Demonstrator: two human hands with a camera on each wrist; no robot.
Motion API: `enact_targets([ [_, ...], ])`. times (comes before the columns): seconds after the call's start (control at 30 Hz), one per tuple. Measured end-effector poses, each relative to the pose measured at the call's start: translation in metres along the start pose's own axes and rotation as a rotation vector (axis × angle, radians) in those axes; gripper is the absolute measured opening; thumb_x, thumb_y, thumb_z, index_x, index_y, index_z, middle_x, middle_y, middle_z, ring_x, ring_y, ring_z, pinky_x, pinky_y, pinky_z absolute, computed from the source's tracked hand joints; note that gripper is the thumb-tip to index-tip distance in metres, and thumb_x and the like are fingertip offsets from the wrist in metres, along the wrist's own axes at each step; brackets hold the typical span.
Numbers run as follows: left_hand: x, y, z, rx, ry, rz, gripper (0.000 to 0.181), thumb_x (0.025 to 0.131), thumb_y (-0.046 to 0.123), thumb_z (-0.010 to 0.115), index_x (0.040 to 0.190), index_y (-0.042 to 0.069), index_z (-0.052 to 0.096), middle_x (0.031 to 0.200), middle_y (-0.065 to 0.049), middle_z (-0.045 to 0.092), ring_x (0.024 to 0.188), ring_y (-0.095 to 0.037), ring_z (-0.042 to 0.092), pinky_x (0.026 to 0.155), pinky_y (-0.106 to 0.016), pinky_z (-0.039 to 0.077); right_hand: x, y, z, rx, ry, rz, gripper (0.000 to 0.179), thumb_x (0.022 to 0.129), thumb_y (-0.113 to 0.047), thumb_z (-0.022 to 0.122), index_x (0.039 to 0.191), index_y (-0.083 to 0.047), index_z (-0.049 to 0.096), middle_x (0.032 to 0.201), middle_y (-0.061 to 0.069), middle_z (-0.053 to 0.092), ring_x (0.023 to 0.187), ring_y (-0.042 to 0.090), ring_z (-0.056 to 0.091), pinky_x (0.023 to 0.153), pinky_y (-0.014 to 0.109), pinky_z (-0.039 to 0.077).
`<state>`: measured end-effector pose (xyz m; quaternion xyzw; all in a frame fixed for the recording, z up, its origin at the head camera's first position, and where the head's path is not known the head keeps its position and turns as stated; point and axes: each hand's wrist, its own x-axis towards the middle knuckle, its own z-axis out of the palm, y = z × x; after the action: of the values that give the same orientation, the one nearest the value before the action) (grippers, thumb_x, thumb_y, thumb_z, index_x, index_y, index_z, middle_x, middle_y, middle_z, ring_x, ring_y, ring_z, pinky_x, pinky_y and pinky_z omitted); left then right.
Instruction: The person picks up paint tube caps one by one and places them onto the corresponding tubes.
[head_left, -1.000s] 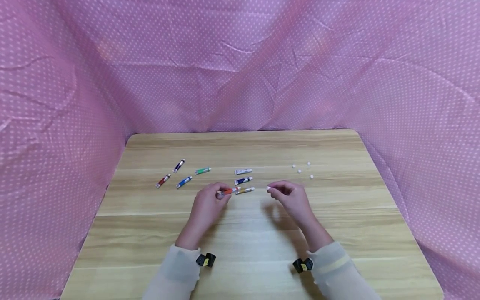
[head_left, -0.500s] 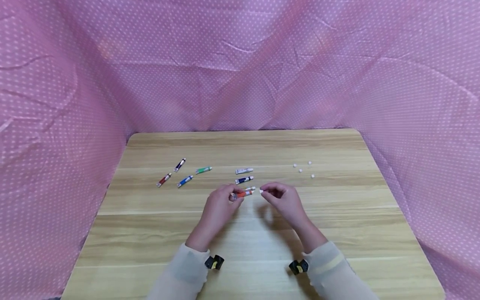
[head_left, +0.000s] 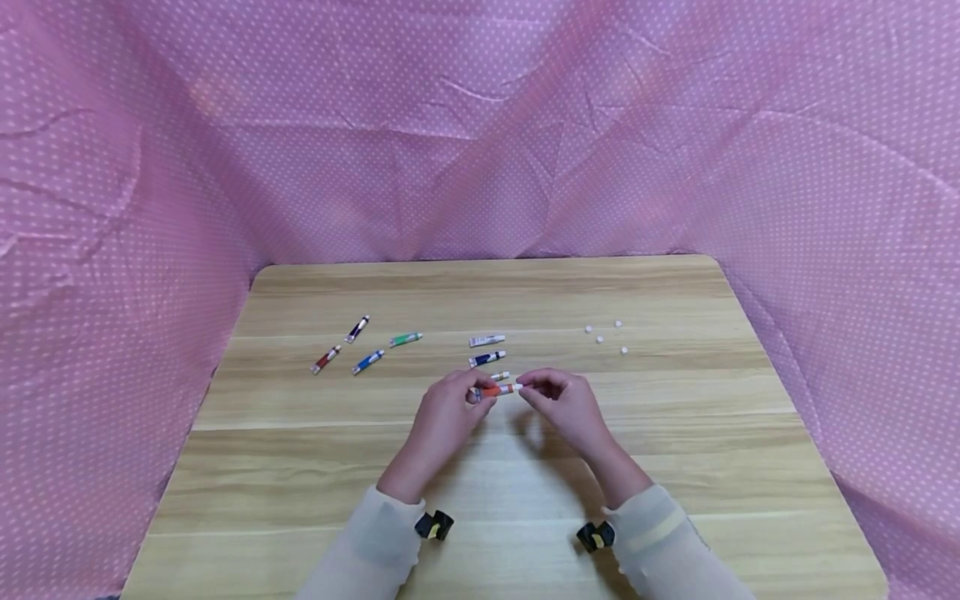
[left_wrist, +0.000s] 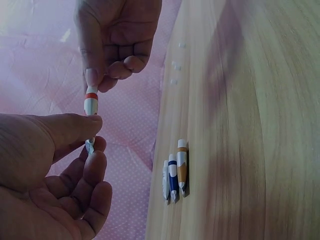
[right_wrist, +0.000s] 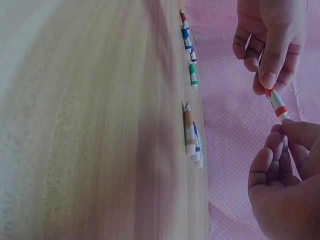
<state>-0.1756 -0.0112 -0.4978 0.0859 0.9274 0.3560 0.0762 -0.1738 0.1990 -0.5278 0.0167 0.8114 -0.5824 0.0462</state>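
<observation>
Above the table, my left hand [head_left: 446,417] pinches an orange paint tube [head_left: 497,390] by its body between thumb and fingers. The tube points right, toward my right hand [head_left: 566,408]. Thumb and fingers of the right hand pinch a small white cap [head_left: 518,387] right at the tube's nozzle end. In the left wrist view an orange band [left_wrist: 92,96] shows just below the right fingertips, which hide most of the cap. Close behind the hands lies an ochre tube [head_left: 501,377], partly covered in the head view, beside a dark blue tube [head_left: 487,359] and a white tube [head_left: 487,341].
To the left on the wooden table [head_left: 247,467] lie a purple tube [head_left: 357,328], a red tube [head_left: 326,360], a blue tube [head_left: 368,362] and a green tube [head_left: 406,340]. Several loose white caps [head_left: 599,340] are at the right. Pink dotted cloth [head_left: 480,133] surrounds the table.
My left hand has carried the orange tube rightward, and my right hand has shifted a little left with the white cap. Cap and nozzle end, apart before, now meet.
</observation>
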Motion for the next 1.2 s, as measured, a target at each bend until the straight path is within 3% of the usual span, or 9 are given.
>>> enact_targets([
  [0.4,0.0002,0.0014,0.0009,0.018,0.028,0.023,0.018,0.100,0.022,0.081,0.117,0.026,0.077,0.107,0.006,0.073,0.093,-0.013,0.064,0.084,-0.034,0.058,0.0022,0.0025,0.0011,-0.026,-0.010,0.025,0.015,0.101,-0.021,0.079,0.109,-0.009,0.083,0.104,0.010,0.083,0.088,0.015,0.069,0.076,0.023,0.057],
  [0.73,0.0006,0.0042,-0.0008,-0.008,0.003,0.015,0.018,0.099,0.023,0.082,0.117,0.025,0.077,0.112,0.005,0.074,0.096,-0.013,0.066,0.087,-0.036,0.061,0.0034,0.0001,0.0044,0.007,-0.079,0.091,0.029,0.111,-0.026,0.064,0.105,-0.001,0.075,0.097,0.012,0.074,0.088,0.018,0.063,0.082,0.033,0.054],
  [0.87,0.0001,0.0056,0.0000,-0.008,-0.005,0.019,0.018,0.099,0.025,0.082,0.117,0.026,0.077,0.114,0.005,0.074,0.098,-0.013,0.066,0.089,-0.036,0.060,0.0020,-0.0027,0.0055,0.012,-0.089,0.136,0.041,0.114,-0.031,0.057,0.099,0.004,0.071,0.086,0.010,0.067,0.078,0.018,0.055,0.072,0.028,0.048],
  [1.03,-0.0005,0.0056,0.0018,-0.003,-0.015,0.029,0.017,0.099,0.026,0.082,0.115,0.027,0.077,0.118,0.005,0.075,0.097,-0.013,0.065,0.089,-0.035,0.060,-0.0003,-0.0032,0.0057,-0.013,-0.088,0.143,0.055,0.116,-0.036,0.052,0.088,0.009,0.066,0.069,0.000,0.053,0.064,0.016,0.042,0.056,0.024,0.032],
  [1.1,-0.0011,0.0057,0.0021,-0.002,-0.021,0.029,0.017,0.099,0.027,0.082,0.116,0.028,0.077,0.117,0.006,0.075,0.097,-0.013,0.065,0.089,-0.035,0.060,-0.0007,-0.0024,0.0049,-0.015,-0.090,0.144,0.058,0.116,-0.038,0.050,0.085,0.009,0.066,0.067,-0.001,0.051,0.062,0.017,0.041,0.055,0.024,0.031],
  [1.2,-0.0019,0.0057,0.0018,-0.002,-0.024,0.023,0.018,0.099,0.027,0.082,0.117,0.028,0.077,0.116,0.006,0.075,0.097,-0.013,0.065,0.090,-0.035,0.061,-0.0003,-0.0008,0.0022,-0.013,-0.097,0.144,0.060,0.118,-0.039,0.044,0.086,0.006,0.068,0.072,0.002,0.057,0.069,0.019,0.048,0.062,0.026,0.039],
])
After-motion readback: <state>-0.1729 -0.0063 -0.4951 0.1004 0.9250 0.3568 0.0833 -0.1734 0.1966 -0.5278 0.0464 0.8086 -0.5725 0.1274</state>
